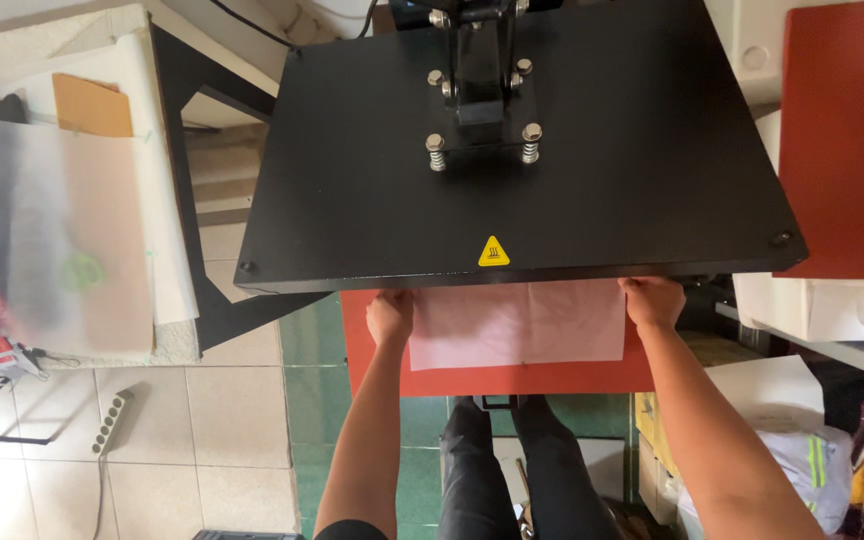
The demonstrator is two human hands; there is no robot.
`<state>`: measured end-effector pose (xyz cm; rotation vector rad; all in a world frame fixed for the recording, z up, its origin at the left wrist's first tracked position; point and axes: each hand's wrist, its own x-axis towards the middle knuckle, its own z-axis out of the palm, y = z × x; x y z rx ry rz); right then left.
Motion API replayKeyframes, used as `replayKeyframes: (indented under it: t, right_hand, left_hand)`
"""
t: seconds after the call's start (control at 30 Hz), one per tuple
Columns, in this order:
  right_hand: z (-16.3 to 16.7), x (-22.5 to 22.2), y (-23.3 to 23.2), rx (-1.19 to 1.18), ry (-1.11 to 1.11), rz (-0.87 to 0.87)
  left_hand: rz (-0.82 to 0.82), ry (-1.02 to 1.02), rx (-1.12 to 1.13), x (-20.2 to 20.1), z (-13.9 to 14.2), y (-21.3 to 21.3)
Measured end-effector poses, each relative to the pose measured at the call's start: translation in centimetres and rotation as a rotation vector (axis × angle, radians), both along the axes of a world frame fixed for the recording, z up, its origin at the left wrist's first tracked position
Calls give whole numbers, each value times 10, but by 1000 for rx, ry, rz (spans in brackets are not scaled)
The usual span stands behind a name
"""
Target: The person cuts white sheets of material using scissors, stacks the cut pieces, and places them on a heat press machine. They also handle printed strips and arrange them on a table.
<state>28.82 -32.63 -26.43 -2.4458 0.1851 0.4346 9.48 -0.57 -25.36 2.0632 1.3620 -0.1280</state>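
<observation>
Lying flat on the red lower pad (pixel 492 380) of a heat press, a pale, translucent sheet of paper (pixel 518 323) sits just below the centre of the view, its far edge tucked under the raised black upper plate (pixel 512 150). The left hand (pixel 390 317) rests on the sheet's left edge at nine o'clock from its centre, fingers curled down onto the paper. The right hand (pixel 654 301) rests on the sheet's upper right corner at about two o'clock, fingers reaching under the plate so that their tips are hidden. The two hands are well apart, one at each side of the sheet; whether they pinch it or only press it down cannot be told. The black plate fills the view from ten to two o'clock, with a yellow triangular warning sticker (pixel 493 251) on its near edge and a bolted arm with springs (pixel 479 90) at twelve. At three o'clock a second red pad (pixel 847 140) stands over white boxes. At nine o'clock a table (pixel 167 200) carries frosted plastic sheets (pixel 52 240). A power strip (pixel 112 420) lies on the tiled floor at eight o'clock.
</observation>
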Motion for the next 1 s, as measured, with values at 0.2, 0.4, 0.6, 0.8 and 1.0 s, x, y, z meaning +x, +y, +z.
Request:
replayKeyframes:
  t: [0.2,0.4,0.6,0.8,1.0]
  right_hand:
    - [-5,6,-6,0,180,-268]
    - [-8,25,-13,-357,476,-123]
    - [3,18,-11,85,422,-603]
    - [0,21,-17,251,470,-706]
    - [6,10,-30,251,298,-532]
  left_hand:
    - [-14,-12,9,0,-4,1]
    - [210,182,-110,4,5,10]
    - [228,110,-192,-1,22,21]
    - [175,-3,-127,-5,16,6]
    - [-345,23,457,-1,-3,-21]
